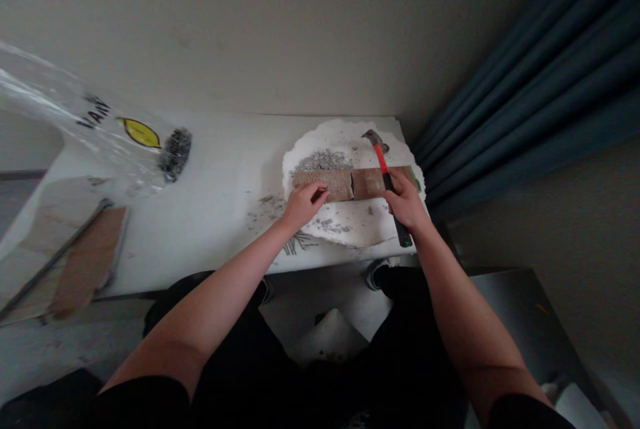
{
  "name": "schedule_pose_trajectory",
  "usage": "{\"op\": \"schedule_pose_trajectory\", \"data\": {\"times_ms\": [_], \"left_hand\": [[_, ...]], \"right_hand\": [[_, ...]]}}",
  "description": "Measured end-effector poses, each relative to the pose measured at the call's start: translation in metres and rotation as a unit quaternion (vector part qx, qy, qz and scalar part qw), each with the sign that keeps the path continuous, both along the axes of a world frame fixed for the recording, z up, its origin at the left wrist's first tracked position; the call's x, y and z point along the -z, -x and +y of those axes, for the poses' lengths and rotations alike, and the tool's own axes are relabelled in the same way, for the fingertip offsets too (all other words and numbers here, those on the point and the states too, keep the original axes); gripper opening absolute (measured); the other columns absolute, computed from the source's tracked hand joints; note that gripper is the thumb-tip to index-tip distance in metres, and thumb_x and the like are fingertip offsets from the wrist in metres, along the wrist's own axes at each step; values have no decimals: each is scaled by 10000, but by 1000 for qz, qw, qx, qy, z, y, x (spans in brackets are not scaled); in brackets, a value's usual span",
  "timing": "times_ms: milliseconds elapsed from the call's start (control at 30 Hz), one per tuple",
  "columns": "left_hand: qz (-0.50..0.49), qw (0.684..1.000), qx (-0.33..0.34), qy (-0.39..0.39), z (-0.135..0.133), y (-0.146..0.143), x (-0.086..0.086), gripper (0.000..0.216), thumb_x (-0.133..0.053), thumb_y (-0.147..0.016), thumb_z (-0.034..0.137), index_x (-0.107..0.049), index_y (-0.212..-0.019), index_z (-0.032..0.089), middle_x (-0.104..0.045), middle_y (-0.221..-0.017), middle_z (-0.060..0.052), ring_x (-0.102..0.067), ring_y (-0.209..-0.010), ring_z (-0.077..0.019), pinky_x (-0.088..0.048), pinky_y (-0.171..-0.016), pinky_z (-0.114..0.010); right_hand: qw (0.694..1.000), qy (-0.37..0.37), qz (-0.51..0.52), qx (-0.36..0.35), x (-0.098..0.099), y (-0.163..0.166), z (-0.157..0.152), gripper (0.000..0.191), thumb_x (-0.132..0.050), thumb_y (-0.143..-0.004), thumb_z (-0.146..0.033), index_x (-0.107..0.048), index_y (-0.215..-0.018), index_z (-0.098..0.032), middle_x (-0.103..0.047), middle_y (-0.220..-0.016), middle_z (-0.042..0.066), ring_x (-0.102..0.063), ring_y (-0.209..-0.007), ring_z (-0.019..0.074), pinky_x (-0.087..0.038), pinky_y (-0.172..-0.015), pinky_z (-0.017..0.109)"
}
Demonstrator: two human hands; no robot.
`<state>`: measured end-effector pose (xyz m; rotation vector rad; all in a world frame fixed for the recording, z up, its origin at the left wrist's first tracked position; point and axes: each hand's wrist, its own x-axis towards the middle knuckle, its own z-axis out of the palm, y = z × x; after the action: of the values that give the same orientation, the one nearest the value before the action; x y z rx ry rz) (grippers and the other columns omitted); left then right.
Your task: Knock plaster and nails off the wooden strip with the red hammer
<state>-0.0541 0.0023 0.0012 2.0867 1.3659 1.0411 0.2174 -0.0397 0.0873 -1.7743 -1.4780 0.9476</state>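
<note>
My right hand (409, 202) is wrapped round the handle of a claw hammer (382, 158), its red neck and metal head pointing away from me. The hammer lies over the right part of a brown board (369, 184), which has a dark crack or gap across its middle. On the board's left part, which is dotted with many small marks, my left hand (304, 205) rests with fingertips pinched together; what they hold, if anything, is too small to make out. Beneath the board is a white, rough-edged slab (363, 226).
Grey crumbs (323, 160) are heaped behind the board. Several nails (296, 243) lie near the front edge of the white table (220, 216). At left are a clear plastic bag (110, 126) with dark small pieces, another brown board (90, 262) and a dark bar (60, 252). A blue curtain (530, 62) hangs right.
</note>
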Motion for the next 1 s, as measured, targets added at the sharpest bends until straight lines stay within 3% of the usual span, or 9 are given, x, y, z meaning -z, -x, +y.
{"op": "schedule_pose_trajectory", "data": {"times_ms": [67, 133, 233, 333, 400, 500, 633, 767, 1000], "left_hand": [[-11, 1000, 1, -18, 0, -1, 3, 208, -656, -957, 277, -699, -1151, 216, -796, -980, -41, -747, -917, -193, -595, -897, -341], [-23, 999, 3, -26, 0, -2, 5, 265, -663, -955, 269, -668, -1215, 221, -793, -957, -21, -747, -874, -174, -598, -869, -318], [-38, 999, 4, -32, -1, -3, 5, 297, -673, -947, 256, -636, -1240, 216, -791, -936, -8, -744, -828, -158, -596, -831, -292], [-41, 998, 3, -37, -2, -4, 5, 275, -671, -946, 245, -624, -1215, 214, -791, -939, -10, -746, -827, -156, -593, -825, -289], [-43, 998, 5, -42, -2, -4, 6, 263, -679, -942, 248, -618, -1195, 210, -790, -940, -15, -746, -825, -160, -593, -819, -294], [-49, 998, 3, -48, -1, -4, 8, 278, -698, -934, 260, -605, -1189, 201, -784, -910, -18, -741, -808, -168, -592, -798, -301], [-57, 997, -9, -49, -1, -5, 11, 308, -707, -927, 261, -572, -1197, 203, -776, -873, -8, -733, -782, -168, -584, -769, -304], [-68, 996, -1, -54, -1, -6, 13, 369, -701, -920, 236, -518, -1239, 210, -774, -865, 0, -728, -756, -160, -569, -727, -292], [-73, 996, 10, -58, 0, -6, 13, 423, -700, -899, 192, -477, -1257, 214, -755, -833, 15, -719, -725, -155, -563, -717, -292]], "right_hand": [[991, 1, 135, -20, -6, -1, -21, 797, -543, -906, -237, -307, -1667, -257, -639, -741, -12, -576, -517, 164, -498, -508, 289], [977, 41, 194, -77, -10, 0, -43, 900, -601, -890, -248, -206, -1690, -360, -614, -782, -42, -574, -501, 136, -490, -472, 265], [979, 69, 187, -49, -10, 7, -69, 941, -582, -908, -247, -102, -1710, -354, -573, -733, -65, -482, -414, 105, -425, -382, 234], [985, 38, 158, -51, -16, 12, -87, 849, -521, -974, -265, -126, -1725, -301, -635, -767, -7, -475, -407, 112, -444, -369, 260], [986, -12, 143, -80, -25, 12, -97, 812, -511, -998, -278, -155, -1726, -330, -721, -1003, 88, -633, -557, 168, -571, -467, 328], [983, -57, 112, -131, -40, 12, -109, 763, -527, -997, -266, -263, -1707, -358, -682, -1346, 123, -739, -1065, 315, -679, -805, 489], [974, -73, 96, -192, -47, 19, -116, 708, -536, -996, -238, -371, -1673, -360, -602, -1525, 51, -494, -1484, 362, -492, -1176, 620], [971, -55, 77, -222, -39, 29, -114, 737, -532, -1007, -215, -307, -1700, -326, -490, -1648, 27, -351, -1585, 315, -313, -1296, 598], [972, -63, 88, -209, -38, 30, -112, 737, -519, -1012, -204, -297, -1700, -341, -403, -1702, -3, -330, -1596, 302, -250, -1317, 588]]}}
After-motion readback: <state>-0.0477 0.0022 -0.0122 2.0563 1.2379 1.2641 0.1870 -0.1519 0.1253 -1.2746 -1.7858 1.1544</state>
